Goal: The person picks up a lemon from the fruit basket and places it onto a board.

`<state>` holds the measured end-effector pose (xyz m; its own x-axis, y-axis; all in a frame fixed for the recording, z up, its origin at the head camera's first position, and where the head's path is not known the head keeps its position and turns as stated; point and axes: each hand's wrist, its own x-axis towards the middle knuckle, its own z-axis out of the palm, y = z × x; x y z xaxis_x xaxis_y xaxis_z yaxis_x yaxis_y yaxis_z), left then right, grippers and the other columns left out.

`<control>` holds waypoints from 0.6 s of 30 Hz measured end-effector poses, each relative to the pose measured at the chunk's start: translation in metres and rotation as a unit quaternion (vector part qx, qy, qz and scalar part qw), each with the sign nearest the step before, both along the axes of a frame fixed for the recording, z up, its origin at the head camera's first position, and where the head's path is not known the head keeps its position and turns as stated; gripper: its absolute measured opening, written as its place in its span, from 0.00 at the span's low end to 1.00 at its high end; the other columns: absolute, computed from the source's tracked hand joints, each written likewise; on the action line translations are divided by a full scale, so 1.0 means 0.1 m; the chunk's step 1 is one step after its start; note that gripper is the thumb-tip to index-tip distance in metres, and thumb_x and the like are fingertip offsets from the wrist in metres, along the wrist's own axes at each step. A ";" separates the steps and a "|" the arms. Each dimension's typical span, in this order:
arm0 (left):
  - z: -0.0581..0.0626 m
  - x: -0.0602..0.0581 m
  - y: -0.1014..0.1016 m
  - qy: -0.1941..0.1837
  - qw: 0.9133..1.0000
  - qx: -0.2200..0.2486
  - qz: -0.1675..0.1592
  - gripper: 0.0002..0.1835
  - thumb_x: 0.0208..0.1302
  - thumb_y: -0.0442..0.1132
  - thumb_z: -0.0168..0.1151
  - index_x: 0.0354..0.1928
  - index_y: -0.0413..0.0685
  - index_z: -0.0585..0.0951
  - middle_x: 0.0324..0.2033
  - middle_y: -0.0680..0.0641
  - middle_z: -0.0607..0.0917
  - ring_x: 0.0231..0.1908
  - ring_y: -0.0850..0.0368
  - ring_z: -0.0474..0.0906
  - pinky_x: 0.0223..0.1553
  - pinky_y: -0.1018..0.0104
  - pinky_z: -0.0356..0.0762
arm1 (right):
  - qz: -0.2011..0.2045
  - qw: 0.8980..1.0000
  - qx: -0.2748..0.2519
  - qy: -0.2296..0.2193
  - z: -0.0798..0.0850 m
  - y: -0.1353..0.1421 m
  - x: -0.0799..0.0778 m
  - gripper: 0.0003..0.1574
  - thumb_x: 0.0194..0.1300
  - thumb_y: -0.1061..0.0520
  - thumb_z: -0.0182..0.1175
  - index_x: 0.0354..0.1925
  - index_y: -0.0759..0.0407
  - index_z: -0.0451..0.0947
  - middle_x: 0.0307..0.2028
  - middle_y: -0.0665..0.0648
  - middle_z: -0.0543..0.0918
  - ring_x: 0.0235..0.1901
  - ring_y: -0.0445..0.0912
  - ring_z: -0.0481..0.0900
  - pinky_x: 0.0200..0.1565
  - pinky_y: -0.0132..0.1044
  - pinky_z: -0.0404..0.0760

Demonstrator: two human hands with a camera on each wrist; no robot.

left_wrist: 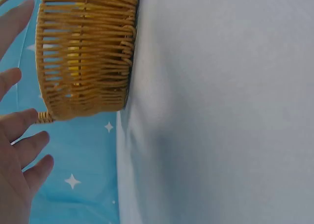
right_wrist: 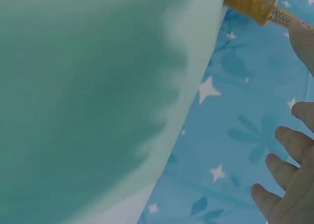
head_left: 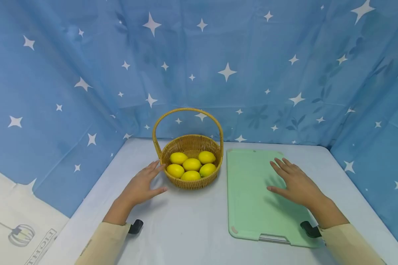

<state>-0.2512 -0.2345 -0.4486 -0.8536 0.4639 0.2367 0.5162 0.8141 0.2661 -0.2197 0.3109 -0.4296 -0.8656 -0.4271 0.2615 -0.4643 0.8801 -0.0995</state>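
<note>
Head view: basket point(head_left: 193, 185) sits just beside spread left fingers point(head_left: 156, 171); spread right fingers point(head_left: 280, 171) hover above board point(head_left: 247, 198).

blue curtain point(head_left: 185, 48) with white stars, white tabletop point(head_left: 179, 221), cream panel point(head_left: 1, 198) with grey print

Curtained-off space, kind of room unclear, star-printed blue curtain point(head_left: 185, 48) around three sides, white desk point(head_left: 192, 228), kitchen-type green cutting board point(head_left: 248, 195)
</note>
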 end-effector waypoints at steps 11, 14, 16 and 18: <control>-0.07 -0.20 0.01 -0.118 0.986 0.102 0.058 0.45 0.61 0.68 0.58 0.76 0.70 0.52 0.74 0.41 0.52 0.69 0.34 0.54 0.62 0.30 0.55 | 0.038 0.998 0.009 -0.051 0.21 -0.59 -0.30 0.54 0.63 0.32 0.60 0.76 0.55 0.53 0.73 0.64 0.55 0.72 0.63 0.48 0.67 0.62 0.55; -0.11 -0.27 0.06 -0.165 0.973 0.153 0.053 0.45 0.62 0.67 0.57 0.77 0.71 0.50 0.75 0.41 0.51 0.69 0.34 0.55 0.63 0.32 0.54 | 0.052 0.997 0.009 -0.059 0.24 -0.76 -0.34 0.51 0.65 0.34 0.59 0.76 0.53 0.54 0.72 0.63 0.58 0.71 0.62 0.52 0.66 0.60 0.58; -0.13 -0.30 0.08 -0.178 0.965 0.189 0.045 0.44 0.63 0.65 0.59 0.77 0.68 0.51 0.74 0.40 0.51 0.67 0.33 0.57 0.64 0.35 0.57 | 0.067 0.996 0.002 -0.056 0.23 -0.88 -0.36 0.48 0.66 0.36 0.59 0.75 0.53 0.56 0.71 0.62 0.61 0.69 0.60 0.56 0.65 0.58 0.62; -0.17 -0.32 0.11 -0.181 0.957 0.222 0.042 0.43 0.64 0.62 0.60 0.77 0.66 0.53 0.74 0.41 0.51 0.67 0.33 0.58 0.64 0.38 0.59 | 0.080 0.996 -0.006 -0.048 0.22 -1.00 -0.37 0.44 0.67 0.40 0.61 0.74 0.53 0.59 0.69 0.62 0.65 0.67 0.59 0.61 0.63 0.56 0.67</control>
